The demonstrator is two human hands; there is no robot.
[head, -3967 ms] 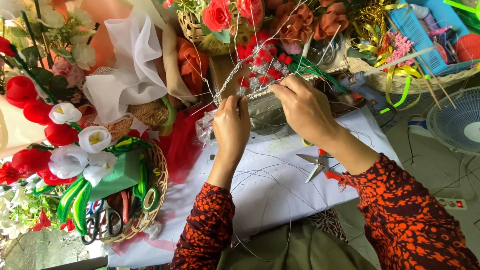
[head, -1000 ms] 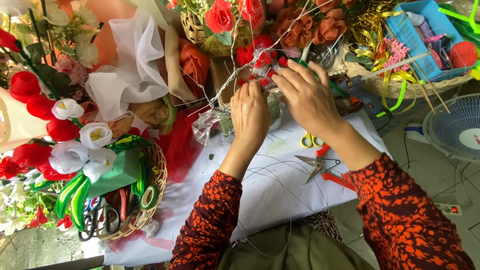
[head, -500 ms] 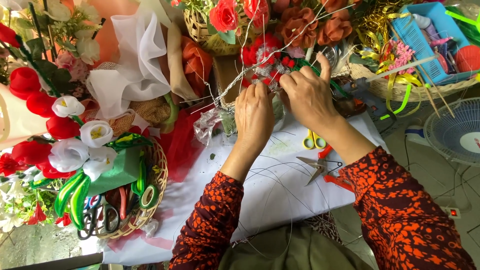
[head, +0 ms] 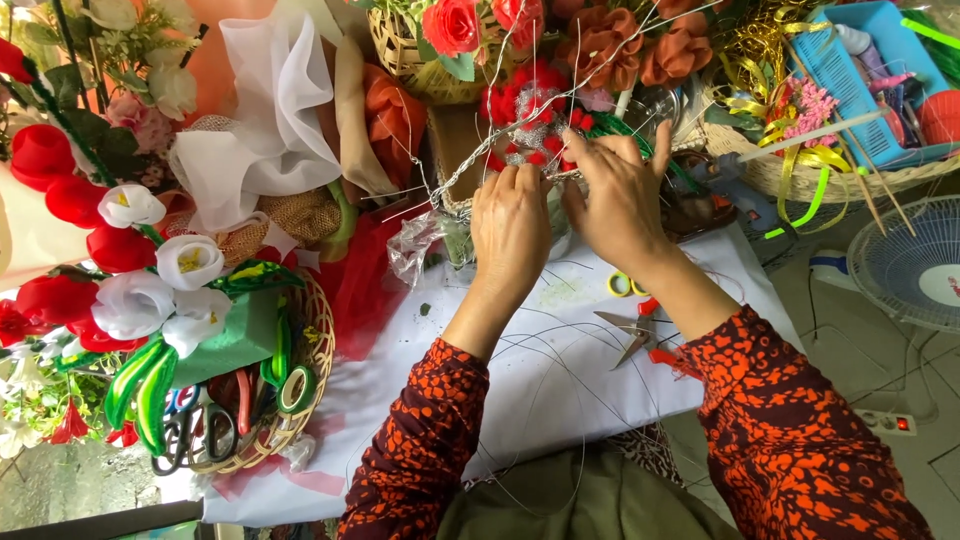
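the red and silver wire flower (head: 530, 125) sits at the far edge of the white sheet (head: 560, 390), in front of the wicker basket of roses (head: 400, 50). both hands have crept up and closer together since a second ago. the left hand (head: 510, 235) curls its fingers onto the wire below it; the right hand (head: 620, 195) seems to pinch the cluster. scissors (head: 630, 335) lie unmoved.

Scissors (head: 632, 330) lie on the sheet (head: 520, 390) (right side); basket (head: 300, 400) sits left.
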